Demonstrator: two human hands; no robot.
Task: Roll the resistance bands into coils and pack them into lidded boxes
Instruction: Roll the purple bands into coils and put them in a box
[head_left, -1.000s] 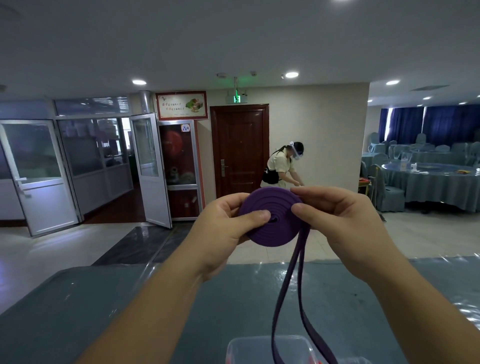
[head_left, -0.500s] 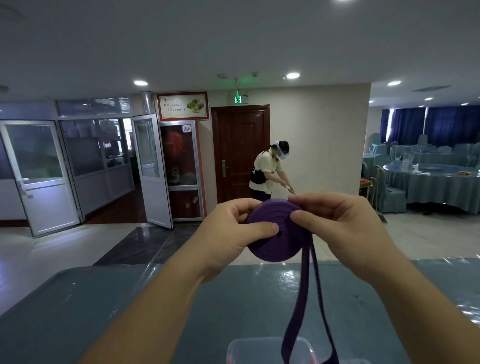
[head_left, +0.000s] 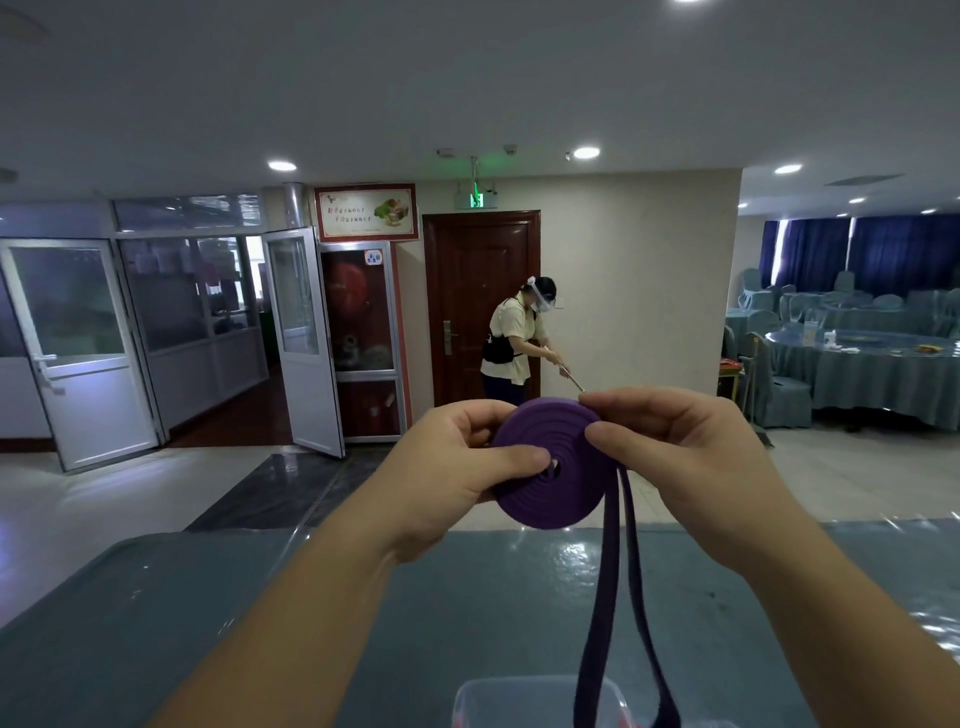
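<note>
Fingers of the left hand (head_left: 457, 478) pinch the purple coil (head_left: 545, 467) flat so it cannot unwind; the right hand (head_left: 670, 447) grips its rim, feeding the hanging tail (head_left: 605, 597) above the desk's near edge.

The room is dim and bluish, lit by round recessed ceiling lights (head_left: 586, 152). Glare streaks the glossy blue-grey plastic-covered table (head_left: 566, 558) and the pale shiny floor (head_left: 78, 499). Straight lines bow toward the edges from the wide-angle lens; distant detail is soft.
</note>
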